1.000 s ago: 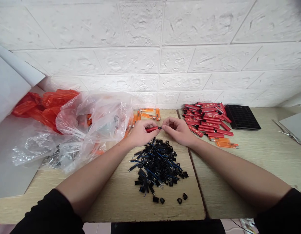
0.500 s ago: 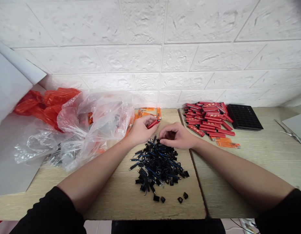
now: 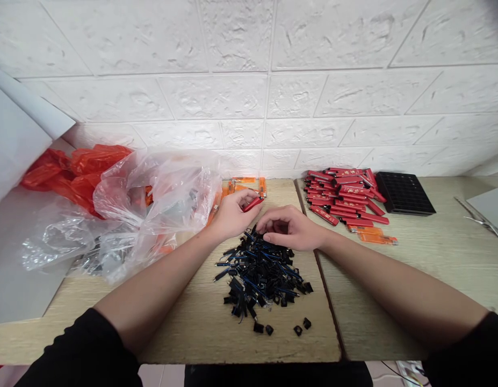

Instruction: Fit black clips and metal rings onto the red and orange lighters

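A pale wood-grain tabletop spans the lower frame. Crumpled clear plastic bags lie at left, a heap of small black-and-blue parts at lower centre, a pile of flat red casings at right. The right hand, loosely curled, meets the heap's upper edge; I cannot tell whether it grips anything. The left hand, at centre, pinches a slim red casing.
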Motion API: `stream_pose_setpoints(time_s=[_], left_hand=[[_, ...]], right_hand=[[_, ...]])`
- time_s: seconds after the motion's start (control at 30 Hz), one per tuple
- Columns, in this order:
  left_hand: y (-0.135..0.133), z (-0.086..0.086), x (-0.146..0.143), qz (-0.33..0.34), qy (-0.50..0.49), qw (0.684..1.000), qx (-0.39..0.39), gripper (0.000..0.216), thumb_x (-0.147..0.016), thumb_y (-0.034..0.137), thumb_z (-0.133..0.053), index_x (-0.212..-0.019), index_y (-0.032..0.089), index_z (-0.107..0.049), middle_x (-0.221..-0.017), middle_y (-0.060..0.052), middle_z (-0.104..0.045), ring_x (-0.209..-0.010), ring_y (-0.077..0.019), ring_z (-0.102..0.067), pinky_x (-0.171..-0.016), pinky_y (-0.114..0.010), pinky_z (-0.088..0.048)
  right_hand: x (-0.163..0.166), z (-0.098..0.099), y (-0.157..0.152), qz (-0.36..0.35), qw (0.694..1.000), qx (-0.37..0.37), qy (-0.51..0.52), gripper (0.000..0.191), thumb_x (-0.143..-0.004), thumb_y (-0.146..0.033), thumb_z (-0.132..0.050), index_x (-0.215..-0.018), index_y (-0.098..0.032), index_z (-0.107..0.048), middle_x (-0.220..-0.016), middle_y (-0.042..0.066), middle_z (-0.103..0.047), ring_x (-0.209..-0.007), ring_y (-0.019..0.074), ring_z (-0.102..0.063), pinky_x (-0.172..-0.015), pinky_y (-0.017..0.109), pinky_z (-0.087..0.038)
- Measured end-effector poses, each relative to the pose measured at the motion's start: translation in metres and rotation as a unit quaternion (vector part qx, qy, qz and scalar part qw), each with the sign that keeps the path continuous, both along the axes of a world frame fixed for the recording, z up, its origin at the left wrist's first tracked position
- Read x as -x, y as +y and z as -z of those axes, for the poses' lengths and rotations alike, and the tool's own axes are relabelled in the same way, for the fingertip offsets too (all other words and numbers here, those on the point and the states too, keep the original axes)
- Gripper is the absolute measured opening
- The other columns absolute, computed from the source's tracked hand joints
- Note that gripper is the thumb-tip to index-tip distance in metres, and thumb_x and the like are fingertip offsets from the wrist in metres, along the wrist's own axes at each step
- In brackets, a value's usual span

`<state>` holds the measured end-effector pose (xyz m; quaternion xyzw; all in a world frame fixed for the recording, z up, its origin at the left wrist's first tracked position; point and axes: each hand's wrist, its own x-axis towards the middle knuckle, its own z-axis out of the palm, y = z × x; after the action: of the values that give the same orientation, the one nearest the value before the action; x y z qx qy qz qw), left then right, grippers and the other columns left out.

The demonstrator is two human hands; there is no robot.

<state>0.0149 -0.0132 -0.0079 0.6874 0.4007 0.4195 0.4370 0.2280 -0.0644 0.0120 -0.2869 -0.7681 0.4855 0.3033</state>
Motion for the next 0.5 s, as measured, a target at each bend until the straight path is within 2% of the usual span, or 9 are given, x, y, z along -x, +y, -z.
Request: stream_pose_setpoints(time_s=[0.2,0.27,0.4,0.5], left_hand=[[0.0007,0.0002,0.0000,0.006,-0.011,1.000,0.013,0.021,-0.087,0.026,-0.081,-0.105,0.016,-0.075,-0.098,-0.007,-0.080,-0.085,-0.0184,-0.074,-0.081,-0.033,-0.058],[0.0002,-0.0011,0.0002,0.005,-0.009,1.000,0.013,0.021,-0.087,0.026,-0.081,-0.104,0.016,-0.076,-0.098,-0.008,-0.081,-0.085,-0.0188,-0.074,-0.081,-0.034,-0.059],[-0.0006,-0.0025,0.0004,0.005,-0.006,1.000,0.009,0.021,-0.088,0.026,-0.080,-0.106,0.016,-0.076,-0.099,-0.008,-0.081,-0.086,-0.0187,-0.074,-0.083,-0.035,-0.059],[-0.0006,-0.0017,0.0001,0.005,-0.016,1.000,0.015,0.023,-0.087,0.026,-0.081,-0.107,0.015,-0.076,-0.101,-0.009,-0.081,-0.087,-0.0187,-0.074,-0.084,-0.035,-0.059]], right_hand=[[0.0026,0.0046,-0.0008,0.140,0.990,0.006,0.033,0.026,-0.098,-0.040,-0.074,-0.089,-0.016,-0.075,-0.070,0.001,-0.062,-0.060,0.0108,-0.049,-0.054,0.025,-0.038],[0.0026,0.0032,-0.0003,0.132,0.991,0.021,0.030,0.026,-0.098,-0.040,-0.073,-0.089,-0.016,-0.074,-0.068,0.000,-0.062,-0.058,0.0104,-0.048,-0.053,0.025,-0.038],[0.0016,-0.0016,-0.0015,0.055,0.997,0.053,0.021,0.025,-0.099,-0.040,-0.072,-0.093,-0.016,-0.073,-0.070,0.001,-0.066,-0.058,0.0111,-0.055,-0.053,0.024,-0.043],[0.0017,-0.0009,-0.0025,0.067,0.995,0.056,0.036,0.025,-0.099,-0.041,-0.073,-0.094,-0.016,-0.073,-0.070,0.001,-0.066,-0.057,0.0110,-0.055,-0.053,0.024,-0.044]])
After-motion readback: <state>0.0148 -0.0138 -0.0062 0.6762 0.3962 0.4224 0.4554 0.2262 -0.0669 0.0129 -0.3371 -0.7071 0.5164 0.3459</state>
